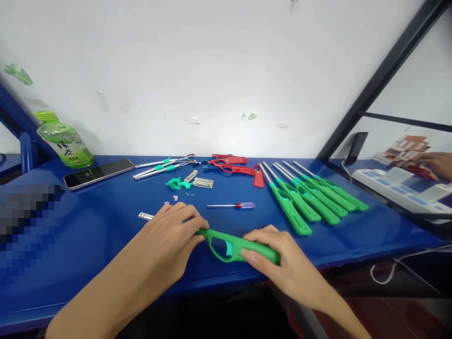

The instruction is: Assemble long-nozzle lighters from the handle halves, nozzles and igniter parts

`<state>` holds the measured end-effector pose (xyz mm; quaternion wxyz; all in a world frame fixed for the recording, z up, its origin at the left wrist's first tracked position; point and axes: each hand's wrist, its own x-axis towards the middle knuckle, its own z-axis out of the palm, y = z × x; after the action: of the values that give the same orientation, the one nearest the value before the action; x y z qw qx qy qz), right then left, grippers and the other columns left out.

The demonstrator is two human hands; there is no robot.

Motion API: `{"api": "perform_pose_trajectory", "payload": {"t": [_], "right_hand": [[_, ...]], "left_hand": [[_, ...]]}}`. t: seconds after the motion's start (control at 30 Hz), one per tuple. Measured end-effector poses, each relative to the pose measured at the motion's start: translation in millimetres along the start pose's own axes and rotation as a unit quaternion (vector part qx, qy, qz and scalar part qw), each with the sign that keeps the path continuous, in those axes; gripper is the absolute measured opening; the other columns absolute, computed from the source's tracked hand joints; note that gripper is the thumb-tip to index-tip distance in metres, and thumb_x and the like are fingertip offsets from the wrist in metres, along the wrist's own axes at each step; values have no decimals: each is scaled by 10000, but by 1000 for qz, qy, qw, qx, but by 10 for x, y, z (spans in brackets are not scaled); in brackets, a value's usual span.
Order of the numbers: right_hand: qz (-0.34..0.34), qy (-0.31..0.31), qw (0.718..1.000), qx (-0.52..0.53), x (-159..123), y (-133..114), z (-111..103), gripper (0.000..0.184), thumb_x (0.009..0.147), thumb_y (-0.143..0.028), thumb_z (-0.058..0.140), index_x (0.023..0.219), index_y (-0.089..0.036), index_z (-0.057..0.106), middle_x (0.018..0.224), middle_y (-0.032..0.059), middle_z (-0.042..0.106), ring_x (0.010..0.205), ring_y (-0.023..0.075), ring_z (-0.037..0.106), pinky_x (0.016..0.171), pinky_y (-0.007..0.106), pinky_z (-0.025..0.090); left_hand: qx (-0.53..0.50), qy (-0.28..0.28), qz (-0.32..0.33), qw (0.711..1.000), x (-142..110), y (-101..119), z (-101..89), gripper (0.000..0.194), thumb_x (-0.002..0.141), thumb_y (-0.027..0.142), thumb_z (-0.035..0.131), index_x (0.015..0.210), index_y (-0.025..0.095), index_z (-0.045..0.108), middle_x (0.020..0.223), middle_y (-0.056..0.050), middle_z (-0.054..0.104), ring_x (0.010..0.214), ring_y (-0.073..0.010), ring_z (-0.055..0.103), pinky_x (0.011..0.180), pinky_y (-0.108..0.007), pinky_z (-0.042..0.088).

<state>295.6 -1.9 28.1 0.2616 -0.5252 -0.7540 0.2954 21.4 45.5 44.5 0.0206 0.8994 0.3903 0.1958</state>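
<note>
A green long-nosed lighter (252,249) with a teal trigger is held between my two hands, above the table's front part. My right hand (278,252) is closed round its handle, the thumb lying on the near side. At its front end, the fingers of my left hand (178,230) pinch the neck. A silver tube (145,216) sticks out beyond my left hand; whether it joins the lighter is hidden. Behind the lighter lies a screwdriver (235,205) with a clear and red handle. Several green lighters with silver tubes (300,202) lie in a row to the right.
On the blue table (116,235) are silver tubes (164,169), red casing parts (240,170), teal triggers (174,183) and clear inserts (204,182). A phone (99,174) and a green-tea bottle (65,143) are at the left. Beyond the black frame, another person's hand (439,165) shows.
</note>
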Motion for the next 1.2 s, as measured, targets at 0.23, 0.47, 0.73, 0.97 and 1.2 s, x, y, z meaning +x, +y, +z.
{"api": "perform_pose_trajectory", "payload": {"t": [0.23, 0.47, 0.73, 0.97, 1.2], "right_hand": [[26, 87, 996, 18, -67, 133, -38, 520, 990, -720, 560, 1062, -291, 845, 1030, 45, 807, 981, 291, 699, 872, 384, 551], [37, 100, 994, 39, -107, 247, -34, 573, 939, -773, 601, 1101, -285, 854, 1115, 76, 812, 1050, 332, 714, 929, 440, 589], [-6, 43, 996, 73, -62, 176, -99, 500, 969, -698, 627, 1105, -280, 864, 1040, 68, 835, 950, 302, 751, 856, 405, 605], [33, 107, 992, 65, -146, 280, -34, 533, 907, -731, 693, 1159, -288, 851, 1169, 90, 813, 1069, 338, 722, 989, 488, 583], [106, -10, 975, 198, -73, 101, -155, 583, 936, -716, 666, 1061, -166, 812, 634, -13, 541, 599, 148, 496, 559, 271, 420]], "left_hand": [[113, 55, 39, 991, 28, -105, -67, 300, 1042, 149, 510, 1255, 226, 707, 1125, -71, 737, 1062, -293, 653, 913, -447, 417], [124, 62, 124, 983, 137, 32, 42, 338, 1082, 91, 425, 1250, 159, 710, 947, -49, 756, 898, -230, 664, 862, -402, 409], [84, 46, 110, 989, 90, 122, 61, 423, 1015, -16, 408, 1308, 132, 675, 988, -46, 774, 871, -222, 693, 804, -384, 458], [110, 73, 123, 984, 103, 237, -34, 534, 919, -83, 371, 1309, 139, 660, 998, -46, 788, 844, -213, 714, 774, -380, 501], [130, 101, 151, 975, 166, 241, -21, 483, 906, -92, 386, 1254, 76, 675, 947, -67, 790, 810, -219, 729, 756, -385, 511]]}}
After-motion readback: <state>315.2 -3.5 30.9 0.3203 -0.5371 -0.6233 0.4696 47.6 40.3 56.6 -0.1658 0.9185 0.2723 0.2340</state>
